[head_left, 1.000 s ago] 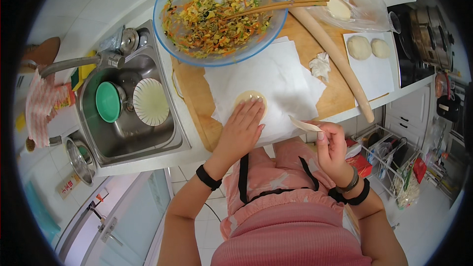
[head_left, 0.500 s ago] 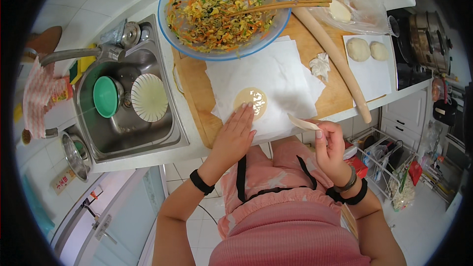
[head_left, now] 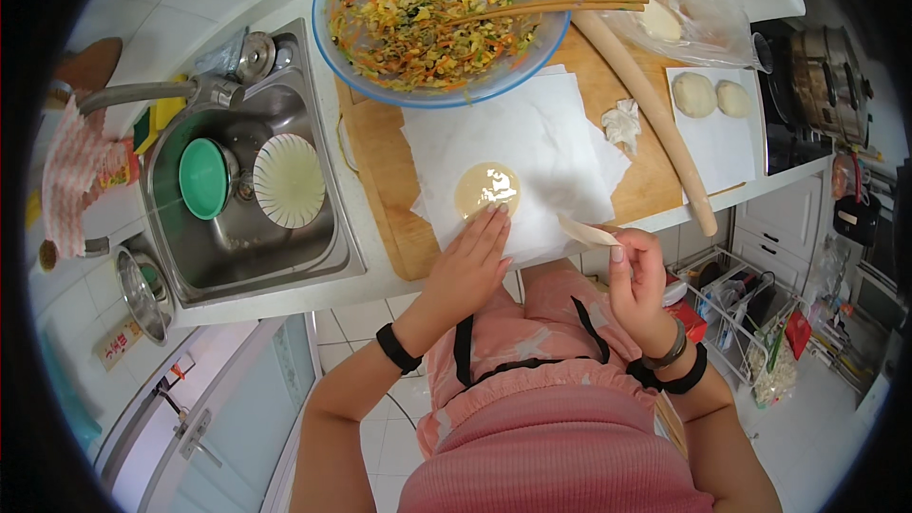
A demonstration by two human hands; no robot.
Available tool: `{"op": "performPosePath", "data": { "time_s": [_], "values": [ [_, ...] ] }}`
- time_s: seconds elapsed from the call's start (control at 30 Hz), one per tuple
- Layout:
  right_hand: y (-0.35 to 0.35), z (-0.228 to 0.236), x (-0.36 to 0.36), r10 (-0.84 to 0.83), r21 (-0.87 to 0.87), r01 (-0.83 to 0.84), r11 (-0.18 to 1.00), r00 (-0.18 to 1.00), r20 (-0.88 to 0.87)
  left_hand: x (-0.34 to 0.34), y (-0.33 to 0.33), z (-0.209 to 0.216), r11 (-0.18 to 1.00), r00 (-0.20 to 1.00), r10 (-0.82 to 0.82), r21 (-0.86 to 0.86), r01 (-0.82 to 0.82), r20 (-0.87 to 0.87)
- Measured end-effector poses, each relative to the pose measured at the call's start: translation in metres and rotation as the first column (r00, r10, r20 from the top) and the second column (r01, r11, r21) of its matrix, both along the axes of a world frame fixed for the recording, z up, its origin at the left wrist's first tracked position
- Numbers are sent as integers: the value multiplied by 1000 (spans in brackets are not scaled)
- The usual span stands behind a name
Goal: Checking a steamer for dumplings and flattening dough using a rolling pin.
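From where I stand, the person's left hand (head_left: pixel 472 256) lies flat, palm down, with its fingers stretched out close together and nothing gripped in them. Its fingertips touch the near edge of a round flat piece of dough (head_left: pixel 487 192), whose top shines wetly. That dough rests on white paper (head_left: pixel 560 133), near the side of the stack closest to the person. The right hand (head_left: pixel 637 271) is held off to the right, thumb and fingers pinched together on the end of a thin pale strip (head_left: pixel 586 231), which points leftward over the edge of the paper; I cannot tell what the strip is made of

Under the paper is a wooden board (head_left: pixel 385 228) on the counter. At its far side stands a clear bowl (head_left: pixel 446 102) with a blue rim, holding chopped yellow, green and orange filling (head_left: pixel 427 14). A pair of chopsticks (head_left: pixel 598 4) leans in it, the ends sticking out over the right rim. A long rolling pin (head_left: pixel 655 119) lies slantwise to the right, with a crumpled white scrap (head_left: pixel 622 123) beside it. Beyond the pin, two dough balls (head_left: pixel 712 97) sit side by side on another white sheet (head_left: pixel 712 152). To the left, the metal sink (head_left: pixel 256 271) holds a green bowl (head_left: pixel 202 179) and a pale fluted plate (head_left: pixel 290 180)
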State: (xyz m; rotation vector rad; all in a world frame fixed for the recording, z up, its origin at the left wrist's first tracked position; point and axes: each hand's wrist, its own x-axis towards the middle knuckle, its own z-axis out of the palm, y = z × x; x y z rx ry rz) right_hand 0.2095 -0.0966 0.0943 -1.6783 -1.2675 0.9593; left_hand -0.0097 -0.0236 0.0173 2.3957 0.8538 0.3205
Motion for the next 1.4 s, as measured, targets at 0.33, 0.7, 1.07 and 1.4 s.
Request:
{"op": "performPosePath", "data": {
  "time_s": [0.33,0.7,1.07,1.4],
  "values": [
    [8,-2,-4,28,73,-23,997,998,-62,18,7,0,997,998,62,-35,-62,21],
    [-1,40,39,-57,140,52,989,998,33,125,41,9,988,953,139,-102,-115,270],
    [-6,66,116,-238,185,227,956,970,42,200,53,0,961,912,253,-192,-198,324],
    [59,61,116,139,176,-118,977,984,-109,82,8,43,570,635,772,-435,-697,-6]
  ]
}}
